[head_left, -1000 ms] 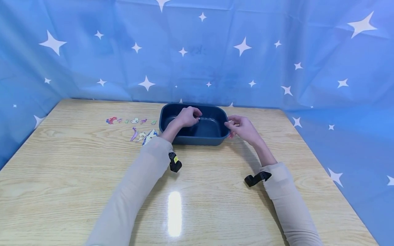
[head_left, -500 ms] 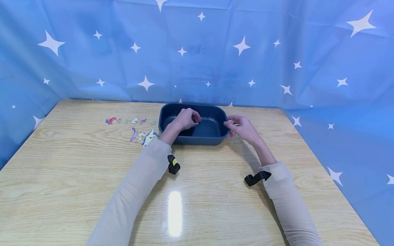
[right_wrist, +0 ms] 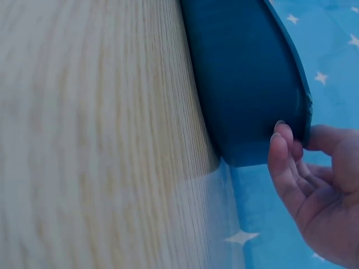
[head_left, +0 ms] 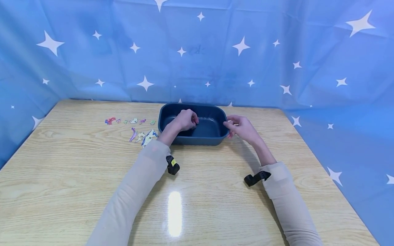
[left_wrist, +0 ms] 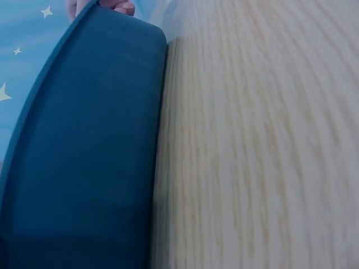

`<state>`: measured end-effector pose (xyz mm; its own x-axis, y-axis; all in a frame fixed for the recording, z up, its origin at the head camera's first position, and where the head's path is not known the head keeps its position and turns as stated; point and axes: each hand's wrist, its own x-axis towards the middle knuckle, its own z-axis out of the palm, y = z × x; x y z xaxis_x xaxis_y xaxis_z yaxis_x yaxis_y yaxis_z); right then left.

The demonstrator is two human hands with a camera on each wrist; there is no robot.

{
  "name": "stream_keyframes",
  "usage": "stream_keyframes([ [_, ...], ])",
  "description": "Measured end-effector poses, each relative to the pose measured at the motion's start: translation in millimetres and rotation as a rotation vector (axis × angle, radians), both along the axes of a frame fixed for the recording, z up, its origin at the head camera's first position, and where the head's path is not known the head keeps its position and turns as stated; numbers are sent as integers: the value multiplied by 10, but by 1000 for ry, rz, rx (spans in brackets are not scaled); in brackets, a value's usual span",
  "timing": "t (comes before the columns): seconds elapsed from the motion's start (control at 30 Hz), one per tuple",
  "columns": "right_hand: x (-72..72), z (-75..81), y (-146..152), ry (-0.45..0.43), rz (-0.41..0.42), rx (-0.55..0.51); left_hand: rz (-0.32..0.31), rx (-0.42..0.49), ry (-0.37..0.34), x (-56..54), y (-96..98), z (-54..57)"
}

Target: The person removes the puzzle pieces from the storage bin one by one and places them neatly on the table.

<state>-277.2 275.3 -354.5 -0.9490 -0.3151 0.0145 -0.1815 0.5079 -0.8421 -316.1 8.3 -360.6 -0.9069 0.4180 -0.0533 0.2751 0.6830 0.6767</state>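
A dark blue rectangular tub (head_left: pixel 197 140) stands near the back edge of the table. My left hand (head_left: pixel 185 120) reaches over its near rim and down inside, fingers bent toward the floor of the tub. Its fingertips are hidden, so I cannot tell whether they hold anything. In the left wrist view only the tub's outer wall (left_wrist: pixel 90 145) shows up close. At the tub's right end my right hand (head_left: pixel 243 129) pinches the rim; the right wrist view shows its thumb and fingers at the rim's corner.
Left of the tub lie several small flat, irregular coloured pieces: a red-and-blue one (head_left: pixel 110 121), a purple one (head_left: pixel 133 134), a green one (head_left: pixel 153 122) and a larger white-and-blue one (head_left: pixel 149 138). A blue starred curtain (head_left: pixel 197 68) hangs behind the table (head_left: pixel 77 171).
My left hand has lowered slightly and drawn a little back to the left inside the tub. A small pale thing at its fingertips no longer shows. My right hand stays at the rim.
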Motion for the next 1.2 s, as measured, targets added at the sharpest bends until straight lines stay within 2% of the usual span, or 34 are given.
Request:
stream_keyframes([
  [0.17,5,9,-3,-2,0,0,-14,-14,22,17,-4,19],
  [0.4,-4,12,-3,-6,6,-13,28,-119,29,66,-15,61],
  [0.83,-11,-6,-3,-9,4,-24,20,-155,50,102,-20,44],
  [1.03,-23,-10,7,-11,4,-15,-31,-188,65,80,27,40],
  [1.2,-21,-10,5,-13,2,-18,-56,-171,63,60,68,27],
])
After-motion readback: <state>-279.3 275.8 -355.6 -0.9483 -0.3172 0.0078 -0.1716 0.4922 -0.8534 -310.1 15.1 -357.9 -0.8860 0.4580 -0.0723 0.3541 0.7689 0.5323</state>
